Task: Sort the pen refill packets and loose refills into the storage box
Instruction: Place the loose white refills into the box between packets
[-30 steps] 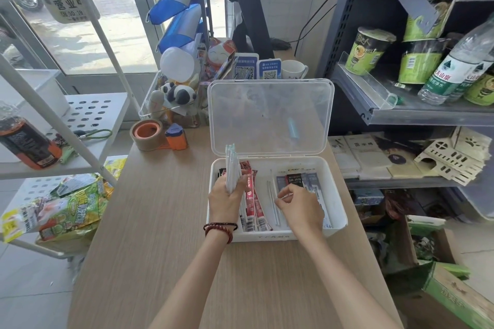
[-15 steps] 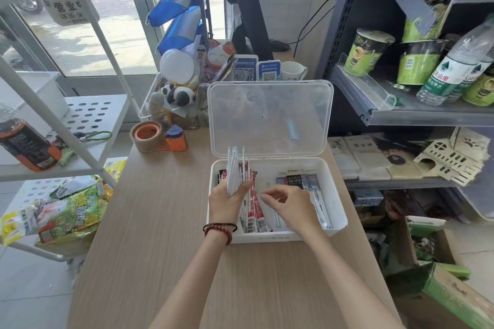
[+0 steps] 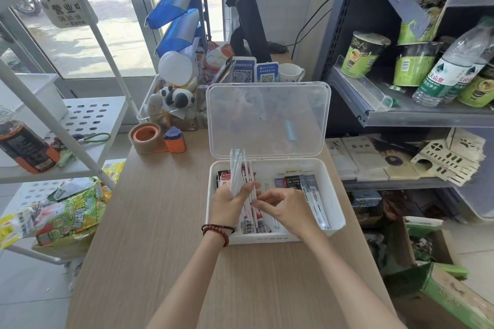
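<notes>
Head: storage box (image 3: 334,195), wooden counter (image 3: 160,235), shelving (image 3: 427,119)

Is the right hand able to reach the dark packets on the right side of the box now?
Probably yes: the lid stands open and the dark packets lie uncovered right beside the right hand.
</notes>
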A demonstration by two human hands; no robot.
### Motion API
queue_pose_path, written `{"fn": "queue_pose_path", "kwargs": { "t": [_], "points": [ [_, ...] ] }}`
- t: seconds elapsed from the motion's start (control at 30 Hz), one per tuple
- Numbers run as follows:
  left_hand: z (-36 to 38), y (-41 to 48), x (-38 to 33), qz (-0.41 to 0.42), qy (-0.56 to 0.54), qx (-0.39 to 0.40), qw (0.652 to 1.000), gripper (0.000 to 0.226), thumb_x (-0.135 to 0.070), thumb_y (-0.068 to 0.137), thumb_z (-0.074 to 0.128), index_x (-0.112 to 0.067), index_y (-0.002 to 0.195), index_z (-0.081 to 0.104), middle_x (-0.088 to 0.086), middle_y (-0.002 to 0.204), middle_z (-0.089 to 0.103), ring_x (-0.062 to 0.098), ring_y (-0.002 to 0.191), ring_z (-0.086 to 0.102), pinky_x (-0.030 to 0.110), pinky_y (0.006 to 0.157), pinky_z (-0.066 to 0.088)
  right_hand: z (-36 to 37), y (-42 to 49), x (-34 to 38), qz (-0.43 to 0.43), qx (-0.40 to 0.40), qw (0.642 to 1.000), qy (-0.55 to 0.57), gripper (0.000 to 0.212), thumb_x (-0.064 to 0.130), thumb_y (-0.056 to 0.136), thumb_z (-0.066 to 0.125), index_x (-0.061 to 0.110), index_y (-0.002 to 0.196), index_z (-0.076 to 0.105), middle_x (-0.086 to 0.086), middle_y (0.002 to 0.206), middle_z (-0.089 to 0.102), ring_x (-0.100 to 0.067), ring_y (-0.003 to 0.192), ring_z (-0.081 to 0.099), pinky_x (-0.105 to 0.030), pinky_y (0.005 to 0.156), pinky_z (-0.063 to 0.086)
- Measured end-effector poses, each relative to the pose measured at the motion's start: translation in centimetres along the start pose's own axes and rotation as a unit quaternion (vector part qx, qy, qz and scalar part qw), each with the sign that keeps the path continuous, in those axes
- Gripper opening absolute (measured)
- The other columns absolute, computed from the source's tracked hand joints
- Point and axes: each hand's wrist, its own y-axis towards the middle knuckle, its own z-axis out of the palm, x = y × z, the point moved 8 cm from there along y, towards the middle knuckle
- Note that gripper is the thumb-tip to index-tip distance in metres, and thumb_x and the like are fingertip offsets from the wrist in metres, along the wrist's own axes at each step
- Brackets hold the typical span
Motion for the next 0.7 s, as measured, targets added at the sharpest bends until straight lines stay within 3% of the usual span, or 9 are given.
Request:
{"fn": "queue_pose_path", "kwargs": {
  "t": [0.07, 0.13, 0.23, 0.33, 0.43, 0.53, 0.63, 0.7],
  "points": [
    [-0.4, 0.0, -0.1, 0.002, 0.024, -0.027, 0.999, 0.022, -0.041, 0.084, 0.062, -0.021, 0.080, 0.071, -0.003, 0.073, 0.069, 0.014, 0.067, 0.065, 0.033, 0.062, 0.052, -0.3, 0.0, -0.3, 0.015, -0.020, 0.999, -0.024, 0.021, 0.051, 0.080, 0.070, 0.031, 0.088, 0.073, 0.019, 0.077, 0.071, 0.005, 0.073, 0.065, -0.025, 0.073, 0.057],
    [-1.0, -0.1, 0.0, -0.001, 0.031, -0.063, 0.998, 0.018, -0.040, 0.085, 0.062, -0.026, 0.083, 0.072, -0.002, 0.081, 0.072, 0.014, 0.075, 0.066, 0.032, 0.066, 0.052, -0.9, 0.0, -0.8, 0.038, -0.057, 0.996, -0.063, 0.021, 0.049, 0.085, 0.066, 0.031, 0.092, 0.072, 0.020, 0.079, 0.068, 0.006, 0.073, 0.062, -0.022, 0.070, 0.055],
    [-1.3, -0.2, -0.3, -0.007, 0.026, -0.072, 0.997, 0.015, -0.038, 0.087, 0.060, -0.030, 0.084, 0.072, -0.012, 0.085, 0.071, -0.002, 0.081, 0.065, 0.018, 0.069, 0.050, -1.9, -0.3, -1.8, 0.086, -0.119, 0.983, -0.113, 0.020, 0.043, 0.090, 0.063, 0.027, 0.099, 0.071, 0.017, 0.087, 0.070, 0.000, 0.076, 0.063, -0.022, 0.061, 0.052],
    [-1.1, -0.4, -1.0, 0.002, 0.028, -0.062, 0.998, 0.012, -0.037, 0.087, 0.060, -0.037, 0.078, 0.068, -0.019, 0.074, 0.068, -0.011, 0.070, 0.061, 0.010, 0.062, 0.049, -1.9, -0.5, -2.5, 0.140, -0.128, 0.967, -0.170, 0.019, 0.037, 0.090, 0.064, 0.028, 0.107, 0.067, 0.011, 0.096, 0.073, -0.009, 0.083, 0.065, -0.018, 0.048, 0.036],
    [-1.2, -0.4, -1.0, 0.010, 0.032, -0.067, 0.997, 0.012, -0.037, 0.087, 0.060, -0.038, 0.079, 0.068, -0.022, 0.068, 0.068, -0.006, 0.066, 0.060, 0.016, 0.062, 0.051, -1.7, -0.6, -3.1, 0.172, -0.121, 0.956, -0.206, 0.023, 0.034, 0.088, 0.067, 0.028, 0.111, 0.066, 0.008, 0.096, 0.073, -0.012, 0.079, 0.064, -0.018, 0.046, 0.029],
    [-1.2, -0.2, -0.8, 0.015, 0.037, -0.066, 0.997, 0.012, -0.036, 0.088, 0.059, -0.039, 0.080, 0.068, -0.023, 0.070, 0.068, -0.002, 0.068, 0.059, 0.024, 0.065, 0.052, -1.5, -0.7, -3.5, 0.195, -0.107, 0.950, -0.221, 0.029, 0.034, 0.085, 0.071, 0.027, 0.112, 0.066, 0.006, 0.101, 0.071, -0.013, 0.082, 0.064, -0.021, 0.052, 0.036],
    [-1.1, -0.2, -1.0, 0.021, 0.043, -0.057, 0.997, 0.012, -0.034, 0.089, 0.058, -0.036, 0.082, 0.068, -0.035, 0.069, 0.065, -0.003, 0.066, 0.058, 0.022, 0.062, 0.050, -1.3, -0.6, -3.6, 0.210, -0.095, 0.947, -0.225, 0.052, 0.038, 0.079, 0.077, 0.028, 0.126, 0.059, 0.004, 0.112, 0.069, -0.017, 0.094, 0.066, -0.024, 0.064, 0.044],
    [-1.0, -0.3, -1.2, 0.027, 0.045, -0.057, 0.997, 0.012, -0.032, 0.090, 0.058, -0.031, 0.085, 0.069, -0.035, 0.068, 0.064, -0.012, 0.067, 0.061, 0.013, 0.060, 0.050, -1.2, -0.6, -3.6, 0.214, -0.089, 0.945, -0.229, 0.080, 0.044, 0.073, 0.080, 0.028, 0.141, 0.042, 0.002, 0.105, 0.070, -0.018, 0.087, 0.067, -0.027, 0.062, 0.051]
  ]
}}
